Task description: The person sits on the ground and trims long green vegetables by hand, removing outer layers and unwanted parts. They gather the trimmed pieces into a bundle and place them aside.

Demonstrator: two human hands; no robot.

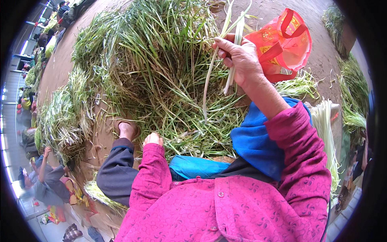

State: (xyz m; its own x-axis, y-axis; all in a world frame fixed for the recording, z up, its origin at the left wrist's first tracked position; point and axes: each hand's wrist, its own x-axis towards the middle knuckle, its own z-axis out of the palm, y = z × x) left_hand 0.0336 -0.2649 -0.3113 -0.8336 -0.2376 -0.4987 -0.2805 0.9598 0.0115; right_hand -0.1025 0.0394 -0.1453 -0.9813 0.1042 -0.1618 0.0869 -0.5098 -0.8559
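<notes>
My right hand (242,60) is raised past the front of the heap and pinches a few long, pale green leafy stalks (239,27). Their white lower ends hang below the fingers, one reaching down to the loose cuttings. Low near my knees is my left hand (153,139), beside the litter of cut green leaves (193,136). Its fingers look curled and are mostly out of sight, so what it holds cannot be made out. Before me rises a large heap of long green leafy stalks (169,45).
A red carrier bag (281,42) with printed writing stands beyond my right forearm. Trimmed pale stalks (326,130) lie at my right side, over a blue cloth's (257,142) far side. Another stalk bundle (60,118) lies left. A person (51,178) sits at the left.
</notes>
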